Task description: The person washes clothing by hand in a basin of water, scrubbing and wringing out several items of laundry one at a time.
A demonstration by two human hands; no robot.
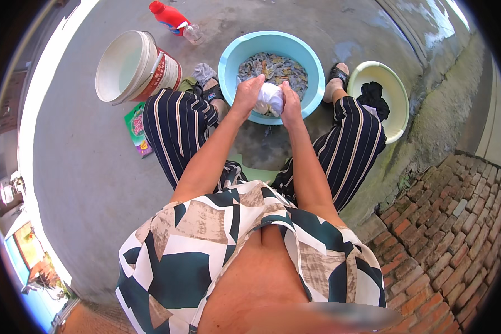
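Observation:
A bunched white cloth (269, 98) is stretched between my two hands over the near side of a light blue plastic basin (316, 83). My left hand (247, 95) grips its left edge, with the thumb on top. On the other edge, my right hand (290, 102) has hold of it, thumb also up. Beneath them in the basin lies a soaked patterned cloth (282, 67) in grey, orange and yellow tones. The near part of that cloth is hidden by my hands and the white cloth.
Left of the basin stand a white bucket (167, 79) holding liquid, a red bottle (169, 17) and a clear pump bottle (193, 34). A green packet (136, 125) lies by my knee. Rightward, a cream basin (402, 104) contains dark cloth (374, 99). Brick paving (451, 225) borders the concrete.

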